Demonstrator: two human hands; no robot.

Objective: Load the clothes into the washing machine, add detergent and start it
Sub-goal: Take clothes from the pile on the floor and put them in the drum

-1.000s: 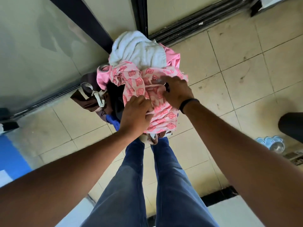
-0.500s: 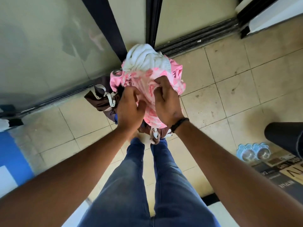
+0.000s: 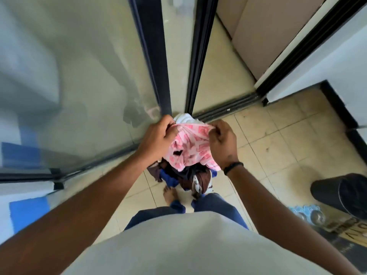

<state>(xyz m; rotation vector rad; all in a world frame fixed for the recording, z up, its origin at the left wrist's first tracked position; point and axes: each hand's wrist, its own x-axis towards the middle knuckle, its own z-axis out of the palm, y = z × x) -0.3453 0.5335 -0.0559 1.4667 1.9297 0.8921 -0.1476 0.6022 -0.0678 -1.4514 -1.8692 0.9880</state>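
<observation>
Both hands hold one bundle (image 3: pixel 188 153) of clothes in front of the glass door (image 3: pixel 79 86), above the tiled floor (image 3: pixel 278 139). The left hand (image 3: pixel 158 136) grips the pink patterned cloth at the bundle's top left edge, fingers curled into the fabric; the right hand (image 3: pixel 221 139) pinches the same cloth at the top right, so the pink piece stretches between them like a sling.

The load looks soft and limp, light enough for two hands but bulky, with no stiff part to seize. Loose ends dangle below the pink cloth, so pieces could slip out; a hold that gathers the wrap's edges, or an arm under the bundle, seems safer than pinching one layer.

By count: one bundle, in which I make out a pink piece, a white piece at the top, and dark brown, blue and striped pieces beneath; the exact number of garments cannot be told. No washing machine is in view.
</observation>
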